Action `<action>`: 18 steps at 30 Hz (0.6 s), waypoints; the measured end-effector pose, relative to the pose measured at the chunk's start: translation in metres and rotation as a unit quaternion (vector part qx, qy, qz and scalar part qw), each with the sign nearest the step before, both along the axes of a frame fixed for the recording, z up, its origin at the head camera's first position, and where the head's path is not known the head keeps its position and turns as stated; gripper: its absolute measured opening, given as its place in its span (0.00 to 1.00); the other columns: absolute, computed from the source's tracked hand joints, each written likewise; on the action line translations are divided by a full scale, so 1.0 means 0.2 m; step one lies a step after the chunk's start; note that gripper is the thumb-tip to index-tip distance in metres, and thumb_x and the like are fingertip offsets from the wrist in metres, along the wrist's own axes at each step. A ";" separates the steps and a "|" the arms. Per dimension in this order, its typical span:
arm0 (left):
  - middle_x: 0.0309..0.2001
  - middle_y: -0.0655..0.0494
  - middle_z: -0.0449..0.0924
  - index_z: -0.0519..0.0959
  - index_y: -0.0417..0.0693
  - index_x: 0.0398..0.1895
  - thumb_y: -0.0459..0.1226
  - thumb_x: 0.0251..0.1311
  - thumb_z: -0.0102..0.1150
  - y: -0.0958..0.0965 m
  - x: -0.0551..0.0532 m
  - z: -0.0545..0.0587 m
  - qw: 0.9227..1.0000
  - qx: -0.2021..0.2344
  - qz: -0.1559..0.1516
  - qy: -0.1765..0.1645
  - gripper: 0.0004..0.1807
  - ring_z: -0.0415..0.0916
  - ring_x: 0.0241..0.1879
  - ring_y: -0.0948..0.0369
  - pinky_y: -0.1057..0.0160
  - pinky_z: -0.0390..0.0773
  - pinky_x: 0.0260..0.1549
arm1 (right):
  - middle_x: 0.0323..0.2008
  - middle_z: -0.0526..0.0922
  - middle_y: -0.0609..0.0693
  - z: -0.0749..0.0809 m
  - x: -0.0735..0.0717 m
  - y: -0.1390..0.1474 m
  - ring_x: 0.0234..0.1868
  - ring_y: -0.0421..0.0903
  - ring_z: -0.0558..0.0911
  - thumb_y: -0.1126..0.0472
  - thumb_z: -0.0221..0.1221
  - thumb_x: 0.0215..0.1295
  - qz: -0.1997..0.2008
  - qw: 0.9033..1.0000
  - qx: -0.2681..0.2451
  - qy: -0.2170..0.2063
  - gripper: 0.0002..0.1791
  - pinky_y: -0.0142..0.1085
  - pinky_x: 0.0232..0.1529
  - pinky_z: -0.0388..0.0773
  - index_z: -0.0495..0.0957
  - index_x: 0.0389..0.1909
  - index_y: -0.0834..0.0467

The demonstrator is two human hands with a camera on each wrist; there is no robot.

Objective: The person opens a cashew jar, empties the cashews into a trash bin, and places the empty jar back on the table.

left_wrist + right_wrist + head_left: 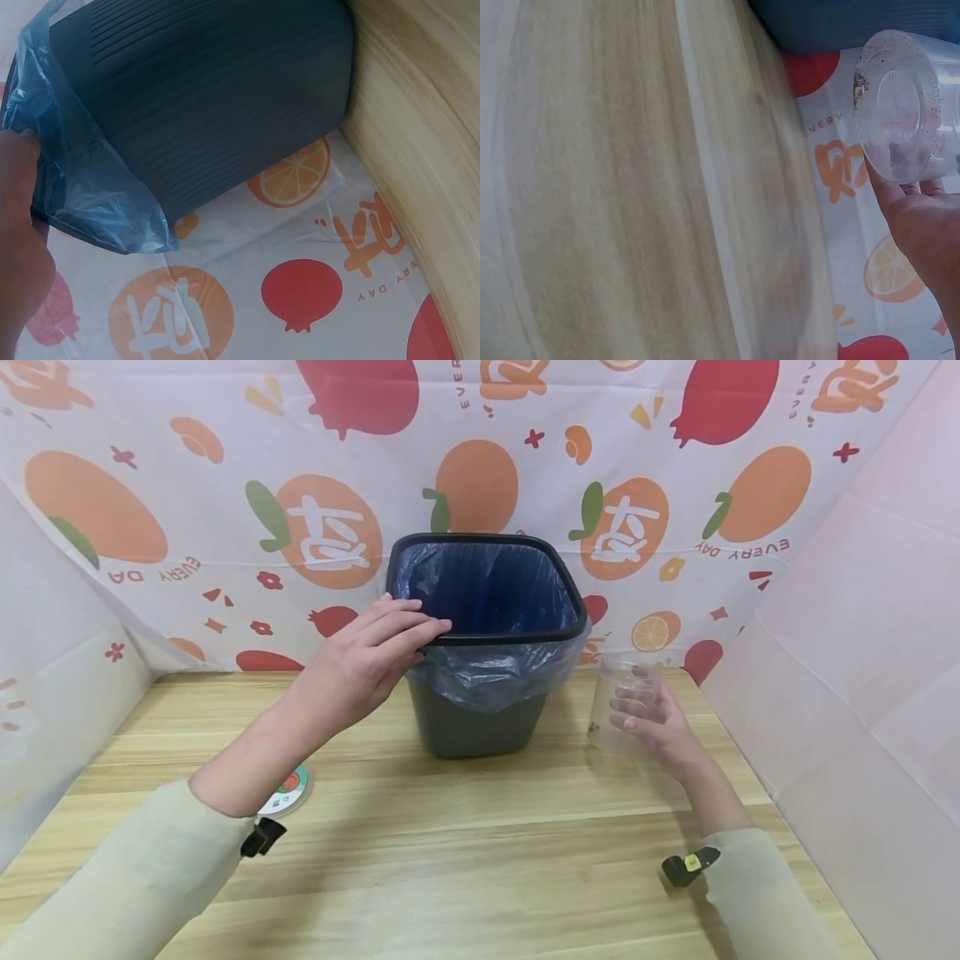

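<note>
A dark grey trash bin (480, 731) stands upright near the back of the table, lined with a translucent bluish plastic bag (495, 672) folded over its black rim. My left hand (375, 647) grips the near left part of that rim, fingers laid over the edge. In the left wrist view, the hand (19, 240) shows at the bag-covered rim. To the right of the bin, my right hand (667, 727) holds a clear plastic cup (611, 714), fingers visible through its wall. Droplets and small dark bits cling near the base of the cup (900, 105).
A round printed lid or container (291, 789), white with a green edge, lies on the wooden table (450, 860), partly hidden by my left forearm. A fruit-print cloth (480, 435) hangs behind the bin, and pale cloth walls (847, 635) flank the table.
</note>
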State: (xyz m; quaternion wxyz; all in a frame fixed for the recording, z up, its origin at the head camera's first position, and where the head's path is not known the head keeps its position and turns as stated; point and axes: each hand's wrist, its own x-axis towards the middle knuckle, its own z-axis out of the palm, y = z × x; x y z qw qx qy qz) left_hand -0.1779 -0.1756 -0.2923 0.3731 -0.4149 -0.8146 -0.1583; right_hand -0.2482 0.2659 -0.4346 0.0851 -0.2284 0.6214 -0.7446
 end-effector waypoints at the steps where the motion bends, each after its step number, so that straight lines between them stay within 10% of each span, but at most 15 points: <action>1: 0.57 0.47 0.80 0.77 0.49 0.64 0.23 0.57 0.66 0.00 0.00 0.00 1.000 0.000 0.000 0.000 0.31 0.73 0.63 0.50 0.45 0.65 0.69 | 0.64 0.64 0.63 0.00 0.00 0.00 0.62 0.53 0.76 0.80 0.51 0.65 0.000 1.000 0.005 0.000 0.43 0.47 0.60 0.77 0.50 0.76 0.49; 18: 0.56 0.46 0.80 0.77 0.49 0.64 0.23 0.57 0.66 0.00 0.00 0.01 1.000 0.004 -0.003 0.003 0.30 0.73 0.62 0.49 0.44 0.65 0.68 | 0.65 0.67 0.58 -0.06 0.00 0.00 0.64 0.54 0.74 0.78 0.55 0.65 -0.016 0.999 0.046 -0.004 0.45 0.44 0.58 0.80 0.50 0.77 0.50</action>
